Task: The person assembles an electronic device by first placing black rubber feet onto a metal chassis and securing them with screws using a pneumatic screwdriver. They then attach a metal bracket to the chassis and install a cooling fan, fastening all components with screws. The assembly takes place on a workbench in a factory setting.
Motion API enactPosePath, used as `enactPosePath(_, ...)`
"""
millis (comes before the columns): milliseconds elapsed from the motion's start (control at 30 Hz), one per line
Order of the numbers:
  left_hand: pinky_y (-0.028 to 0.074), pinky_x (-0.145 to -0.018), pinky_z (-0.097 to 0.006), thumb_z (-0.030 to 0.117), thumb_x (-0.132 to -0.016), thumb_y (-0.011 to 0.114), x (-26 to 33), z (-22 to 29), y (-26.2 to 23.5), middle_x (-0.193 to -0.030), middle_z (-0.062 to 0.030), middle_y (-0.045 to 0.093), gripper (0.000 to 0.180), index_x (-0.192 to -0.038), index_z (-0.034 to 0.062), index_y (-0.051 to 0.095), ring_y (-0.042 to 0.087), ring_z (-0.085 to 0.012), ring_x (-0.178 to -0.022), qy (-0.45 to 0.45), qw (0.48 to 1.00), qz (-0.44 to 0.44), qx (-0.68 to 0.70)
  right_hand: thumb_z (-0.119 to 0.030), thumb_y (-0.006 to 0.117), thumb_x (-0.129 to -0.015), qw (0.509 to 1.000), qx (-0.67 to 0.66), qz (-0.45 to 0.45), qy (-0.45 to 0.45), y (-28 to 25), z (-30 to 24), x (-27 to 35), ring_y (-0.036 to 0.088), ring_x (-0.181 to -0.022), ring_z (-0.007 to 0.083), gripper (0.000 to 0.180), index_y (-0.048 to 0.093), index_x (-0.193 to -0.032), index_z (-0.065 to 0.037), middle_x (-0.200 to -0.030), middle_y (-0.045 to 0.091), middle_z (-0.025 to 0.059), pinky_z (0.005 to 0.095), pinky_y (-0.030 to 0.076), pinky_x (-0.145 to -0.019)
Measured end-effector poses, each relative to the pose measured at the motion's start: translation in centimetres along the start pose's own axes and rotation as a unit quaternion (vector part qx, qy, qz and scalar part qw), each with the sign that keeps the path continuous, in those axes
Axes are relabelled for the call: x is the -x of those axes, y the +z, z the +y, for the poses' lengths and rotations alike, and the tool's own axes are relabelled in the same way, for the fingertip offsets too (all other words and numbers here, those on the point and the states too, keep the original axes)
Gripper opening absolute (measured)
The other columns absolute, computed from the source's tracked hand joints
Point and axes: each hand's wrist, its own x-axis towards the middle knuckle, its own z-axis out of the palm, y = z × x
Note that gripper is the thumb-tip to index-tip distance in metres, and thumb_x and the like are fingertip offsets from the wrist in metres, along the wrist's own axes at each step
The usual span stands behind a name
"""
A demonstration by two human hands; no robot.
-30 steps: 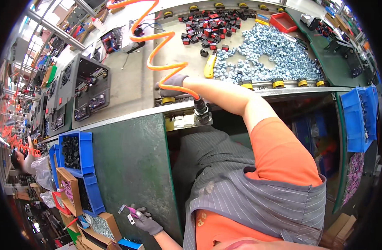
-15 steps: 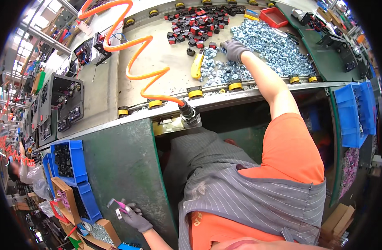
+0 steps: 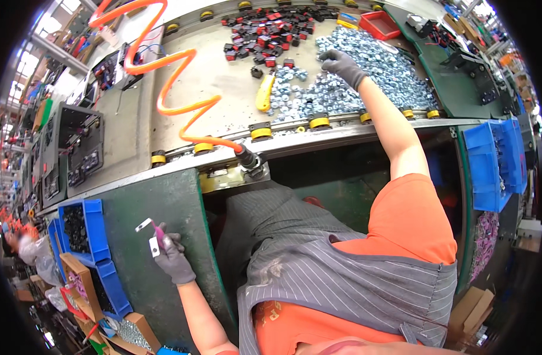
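Observation:
My left hand (image 3: 176,263), in a grey glove, is closed on a small bracket (image 3: 158,236) with pale metal ends and a purple-pink middle. It is held above the green bench top at the lower left. Over on the conveyor table, my right hand (image 3: 343,68), also gloved, hovers at the pile of small shiny metal fasteners (image 3: 365,53). Its fingers are bent but apart, and I see nothing held between them. A yellow-handled tool (image 3: 264,93) lies left of the pile. Beyond it is a heap of black and red switch-like parts (image 3: 271,35).
An orange coiled hose (image 3: 188,106) runs down to a tool (image 3: 252,163) at the table edge. A red tray (image 3: 380,25) stands behind the fasteners. Blue bins (image 3: 96,231) line the left side; another blue bin (image 3: 482,165) hangs at right. Black housings (image 3: 78,142) stand far left.
My left hand has come up and inward with the bracket, now turned to show more of it. My right hand has shifted right across the fasteners. The whole view has swung slightly.

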Motion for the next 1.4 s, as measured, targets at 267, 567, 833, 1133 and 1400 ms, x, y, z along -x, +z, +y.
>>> enactPosePath(267,0.034,-0.049,-0.018,0.018,-0.095,0.049,0.1,-1.7,-1.3,-0.085,-0.0039,0.060,0.034,-0.122,-0.0025,0.052,0.045,-0.0035,-0.060,0.029,0.999,-0.016,-0.040,-0.011,0.052,-0.079,0.831,-0.509,0.170,0.148,-15.9,10.2,5.2,0.041,-0.046,0.0102,0.005,0.056,-0.077,-0.010,-0.062,0.047,0.0011,0.0205,0.037,-0.040)
enactPosePath(567,0.031,-0.051,-0.017,0.020,-0.096,0.047,0.3,-0.9,-0.4,-0.080,-0.0014,0.057,0.038,-0.126,-0.0035,0.050,0.043,-0.0026,-0.062,0.033,0.995,-0.006,-0.093,-0.041,0.066,-0.078,0.627,0.599,0.272,0.418,-24.5,7.7,13.9,0.063,-0.103,0.0277,0.039,0.069,-0.103,-0.011,-0.113,0.064,0.0139,0.0393,0.054,-0.078)
enactPosePath(833,0.030,-0.052,-0.017,0.021,-0.097,0.047,0.2,-1.0,-0.3,-0.079,0.0007,0.055,0.038,-0.126,-0.0015,0.051,0.040,-0.0017,-0.060,0.039,0.991,-0.005,-0.125,-0.013,0.050,-0.087,0.633,0.676,0.171,0.337,-26.6,11.3,11.7,0.068,-0.089,0.0302,0.023,0.072,-0.091,-0.008,-0.096,0.069,0.0149,0.0412,0.054,-0.071)
enactPosePath(1133,0.031,-0.051,-0.019,0.025,-0.096,0.049,0.3,-0.8,0.0,-0.078,-0.0002,0.056,0.040,-0.125,-0.0020,0.052,0.041,-0.0032,-0.060,0.037,0.991,0.007,-0.127,-0.013,0.052,-0.085,0.628,0.733,0.072,0.253,-23.1,8.7,11.7,0.069,-0.084,0.0294,0.021,0.073,-0.087,-0.010,-0.090,0.070,0.0131,0.0417,0.053,-0.066)
enactPosePath(1400,0.033,-0.051,-0.018,0.025,-0.096,0.049,0.2,-1.3,-0.4,-0.083,-0.0025,0.058,0.039,-0.124,-0.0023,0.052,0.044,-0.0033,-0.061,0.040,0.996,-0.013,-0.083,-0.015,0.057,-0.079,0.660,0.740,0.017,0.130,-14.0,1.3,11.6,0.069,-0.077,0.0274,0.017,0.073,-0.079,-0.012,-0.080,0.070,0.0102,0.0403,0.052,-0.062)
